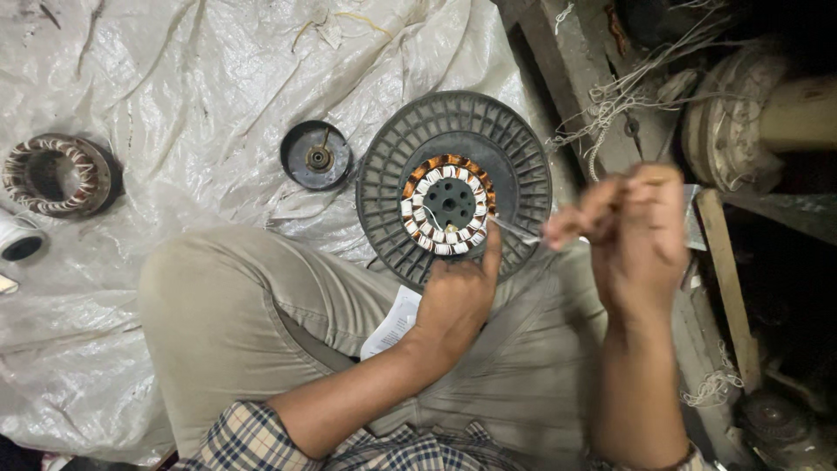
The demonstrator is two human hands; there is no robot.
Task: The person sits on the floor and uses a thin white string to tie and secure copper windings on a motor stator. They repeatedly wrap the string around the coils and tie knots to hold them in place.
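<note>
At the far left, at nine o'clock, a wound stator ring lies on the white plastic sheet, well apart from the work; toward the centre, at about eleven o'clock from the left hand, a small dark round cap sits on the same sheet; just to its right the grey ribbed disc rests against the person's knee, and the copper-wound stator sits in its middle, flat, its axis pointing up at the camera. The left hand lies at six o'clock from that stator, closed loosely, its fingertip touching the disc's lower right rim; it is the nearer hand. A thin wire runs from the winding toward three o'clock, to the right hand, which is raised and blurred, fingers pinched together on the wire's end, apart from the left hand.
</note>
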